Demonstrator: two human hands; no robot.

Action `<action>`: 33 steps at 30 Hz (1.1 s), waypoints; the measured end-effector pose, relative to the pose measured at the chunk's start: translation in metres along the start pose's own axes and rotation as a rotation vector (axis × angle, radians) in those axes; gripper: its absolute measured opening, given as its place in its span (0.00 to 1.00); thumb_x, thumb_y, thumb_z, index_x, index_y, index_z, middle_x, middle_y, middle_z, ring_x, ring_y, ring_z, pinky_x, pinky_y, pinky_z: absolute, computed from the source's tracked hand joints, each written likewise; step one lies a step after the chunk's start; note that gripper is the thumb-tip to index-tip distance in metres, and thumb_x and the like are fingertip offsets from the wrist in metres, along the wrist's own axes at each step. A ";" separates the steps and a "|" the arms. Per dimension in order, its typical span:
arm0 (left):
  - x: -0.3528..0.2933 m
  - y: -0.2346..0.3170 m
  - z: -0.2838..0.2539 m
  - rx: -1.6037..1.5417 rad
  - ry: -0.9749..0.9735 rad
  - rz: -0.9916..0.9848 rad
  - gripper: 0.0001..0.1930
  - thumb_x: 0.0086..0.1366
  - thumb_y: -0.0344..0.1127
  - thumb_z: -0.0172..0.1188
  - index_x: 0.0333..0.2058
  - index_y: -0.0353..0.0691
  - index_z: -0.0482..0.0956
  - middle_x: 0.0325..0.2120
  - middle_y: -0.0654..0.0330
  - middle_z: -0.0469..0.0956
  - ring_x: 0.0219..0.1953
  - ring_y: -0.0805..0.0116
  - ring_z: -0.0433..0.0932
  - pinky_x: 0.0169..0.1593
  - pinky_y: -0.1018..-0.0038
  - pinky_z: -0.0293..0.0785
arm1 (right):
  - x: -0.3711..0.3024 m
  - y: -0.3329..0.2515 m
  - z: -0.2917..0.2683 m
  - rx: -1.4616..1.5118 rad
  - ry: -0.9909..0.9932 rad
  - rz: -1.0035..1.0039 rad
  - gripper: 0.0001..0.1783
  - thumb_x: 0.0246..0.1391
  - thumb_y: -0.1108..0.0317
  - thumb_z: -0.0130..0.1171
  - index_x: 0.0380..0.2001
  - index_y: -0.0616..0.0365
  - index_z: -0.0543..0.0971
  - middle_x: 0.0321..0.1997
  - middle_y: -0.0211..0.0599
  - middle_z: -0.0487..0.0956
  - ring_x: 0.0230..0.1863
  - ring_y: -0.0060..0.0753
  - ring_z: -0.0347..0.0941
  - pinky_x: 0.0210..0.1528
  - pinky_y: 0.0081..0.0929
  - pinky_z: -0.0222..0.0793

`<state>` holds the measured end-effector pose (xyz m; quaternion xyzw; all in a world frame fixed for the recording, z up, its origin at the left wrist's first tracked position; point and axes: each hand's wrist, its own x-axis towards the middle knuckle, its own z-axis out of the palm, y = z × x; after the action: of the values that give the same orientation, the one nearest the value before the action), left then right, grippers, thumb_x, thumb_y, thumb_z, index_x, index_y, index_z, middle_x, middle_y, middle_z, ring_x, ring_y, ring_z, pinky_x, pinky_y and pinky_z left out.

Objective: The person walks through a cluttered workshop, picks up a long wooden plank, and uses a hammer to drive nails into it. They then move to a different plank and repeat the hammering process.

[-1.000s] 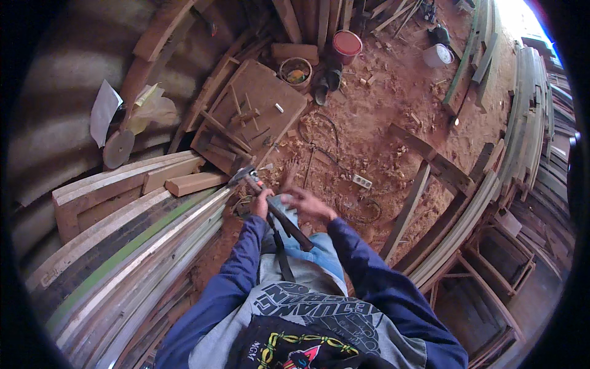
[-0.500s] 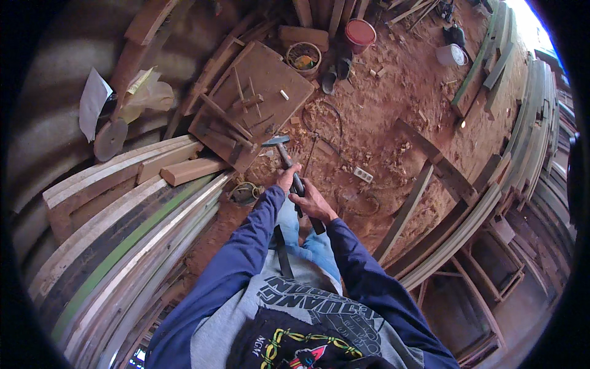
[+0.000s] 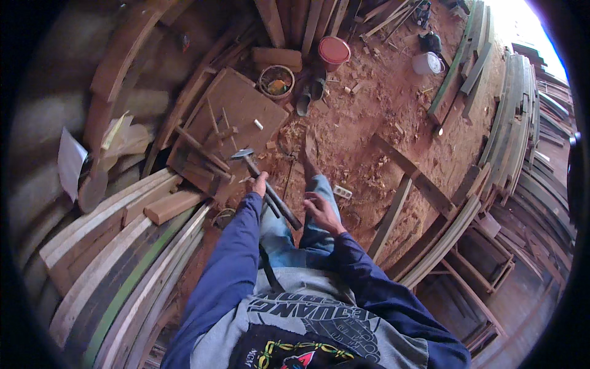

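- 1 left hand (image 3: 259, 186), grip clamped around 1 hammer (image 3: 284, 208), over the left leg (image 3: 278, 235)
- 1 right hand (image 3: 324, 213), grip loosely apart, near the hammer
- 1 red bucket (image 3: 334, 51), 1 white bucket (image 3: 426, 64)

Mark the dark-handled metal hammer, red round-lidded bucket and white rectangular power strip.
Dark-handled metal hammer (image 3: 281, 203), head view: lower handle.
Red round-lidded bucket (image 3: 334, 50), head view: lid.
White rectangular power strip (image 3: 342, 192), head view: socket face.

Right hand (image 3: 324, 213) now off the hammer (image 3: 280, 202), right leg (image 3: 323, 186) farther forward than 0.5 s ago
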<state>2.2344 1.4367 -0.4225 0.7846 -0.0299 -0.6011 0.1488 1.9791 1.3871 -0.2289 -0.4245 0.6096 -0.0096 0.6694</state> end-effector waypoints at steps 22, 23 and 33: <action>0.393 0.219 -0.003 0.021 0.746 -0.242 0.33 0.57 0.57 0.65 0.52 0.34 0.80 0.49 0.46 0.83 0.53 0.48 0.81 0.54 0.60 0.74 | 0.699 -0.044 -0.217 -0.796 0.051 -0.467 0.18 0.53 0.57 0.65 0.44 0.56 0.83 0.42 0.50 0.84 0.46 0.56 0.81 0.46 0.47 0.76; 0.405 0.214 0.003 -0.047 0.828 -0.201 0.34 0.57 0.58 0.65 0.53 0.34 0.79 0.50 0.47 0.83 0.53 0.48 0.81 0.55 0.60 0.74 | 0.730 -0.052 -0.213 -0.779 0.052 -0.532 0.19 0.55 0.56 0.64 0.45 0.55 0.82 0.41 0.50 0.84 0.46 0.57 0.81 0.45 0.48 0.76; 0.383 0.216 0.027 -0.075 1.128 0.126 0.34 0.64 0.52 0.66 0.57 0.27 0.73 0.50 0.40 0.81 0.50 0.46 0.81 0.56 0.59 0.74 | 0.913 -0.102 -0.096 -1.203 -0.084 -0.641 0.16 0.62 0.54 0.56 0.48 0.47 0.83 0.51 0.42 0.83 0.54 0.48 0.80 0.51 0.47 0.77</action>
<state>2.3430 1.1384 -0.7283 0.9751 0.0287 -0.0795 0.2052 2.1857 0.7843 -0.8974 -0.8823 0.3265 0.1496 0.3043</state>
